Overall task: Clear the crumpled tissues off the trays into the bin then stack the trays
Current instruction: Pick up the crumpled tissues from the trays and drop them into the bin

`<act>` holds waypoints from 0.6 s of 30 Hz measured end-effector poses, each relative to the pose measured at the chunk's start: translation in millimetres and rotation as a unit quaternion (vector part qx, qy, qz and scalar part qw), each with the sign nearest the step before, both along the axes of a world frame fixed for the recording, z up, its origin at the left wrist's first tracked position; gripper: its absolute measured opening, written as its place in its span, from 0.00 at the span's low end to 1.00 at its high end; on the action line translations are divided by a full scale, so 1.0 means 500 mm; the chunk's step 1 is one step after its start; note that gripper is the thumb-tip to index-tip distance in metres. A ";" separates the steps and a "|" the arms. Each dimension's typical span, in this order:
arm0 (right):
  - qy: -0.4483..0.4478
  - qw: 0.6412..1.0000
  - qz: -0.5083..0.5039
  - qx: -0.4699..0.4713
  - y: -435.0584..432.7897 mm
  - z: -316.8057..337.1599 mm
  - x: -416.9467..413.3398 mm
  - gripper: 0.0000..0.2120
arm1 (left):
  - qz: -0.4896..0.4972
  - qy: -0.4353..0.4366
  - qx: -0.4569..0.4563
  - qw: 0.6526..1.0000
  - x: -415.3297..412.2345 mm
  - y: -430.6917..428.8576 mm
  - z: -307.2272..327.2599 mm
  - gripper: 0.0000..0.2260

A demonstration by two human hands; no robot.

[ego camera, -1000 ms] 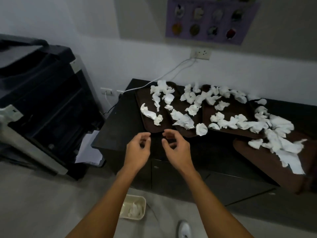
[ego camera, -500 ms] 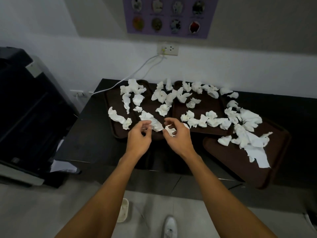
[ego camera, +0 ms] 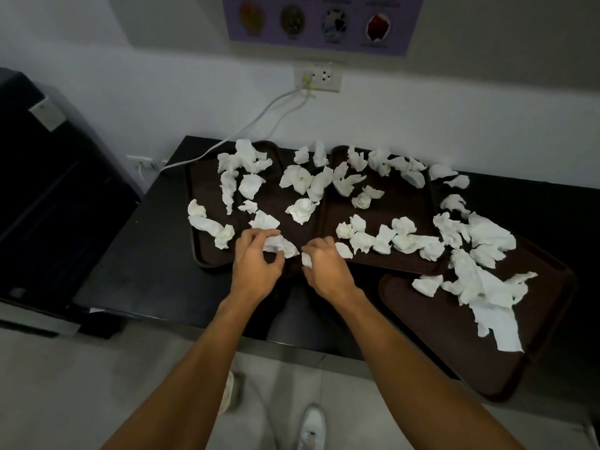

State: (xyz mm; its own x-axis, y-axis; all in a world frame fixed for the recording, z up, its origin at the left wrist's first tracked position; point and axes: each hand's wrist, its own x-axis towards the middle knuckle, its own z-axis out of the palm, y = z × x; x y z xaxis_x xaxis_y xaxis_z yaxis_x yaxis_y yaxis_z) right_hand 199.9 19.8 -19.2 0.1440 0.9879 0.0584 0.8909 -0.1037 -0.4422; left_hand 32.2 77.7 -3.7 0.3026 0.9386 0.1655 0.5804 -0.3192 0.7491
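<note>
Both hands have reached the near edge of the trays (ego camera: 207, 177): my left hand (ego camera: 256, 271) pinches a crumpled tissue (ego camera: 280, 245), my right hand (ego camera: 324, 271) a smaller wad (ego camera: 306, 258). I take the nearest first, since the bin (ego camera: 230, 393) waits on the floor (ego camera: 65, 384) just below me.

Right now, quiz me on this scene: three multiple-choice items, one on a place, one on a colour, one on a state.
1. Where does the right tray lie?
A) on the floor
B) jutting over the front edge of the table
C) leaning on the wall

2. What colour are the tissues?
A) white
B) blue
C) yellow

3. What is the right hand doing?
A) lying flat
B) lifting a tray
C) pinching a small tissue

Answers: 1 B, its near corner hangs past the edge. 2 A, every scrap is white. 3 C, its fingers curl round the scrap, while the left hand grips a larger tissue.
</note>
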 end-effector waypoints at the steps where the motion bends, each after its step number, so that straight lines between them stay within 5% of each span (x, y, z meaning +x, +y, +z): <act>1: -0.008 1.000 0.002 0.004 0.004 -0.003 0.002 0.17 | 0.001 0.015 0.010 1.000 0.003 0.002 -0.004 0.19; 18: 0.147 0.983 -0.069 0.089 -0.016 0.009 0.041 0.14 | -0.064 0.164 0.010 0.984 0.063 0.050 -0.064 0.19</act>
State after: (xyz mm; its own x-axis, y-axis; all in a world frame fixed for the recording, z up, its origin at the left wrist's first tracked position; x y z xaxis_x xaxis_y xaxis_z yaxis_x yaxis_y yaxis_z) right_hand 220.5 11.7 -14.4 0.3117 0.9360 0.1637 0.7051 -0.1124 -0.7001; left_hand 63.9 102.4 -35.8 0.4580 0.8872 0.0567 0.7439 -0.4174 0.5219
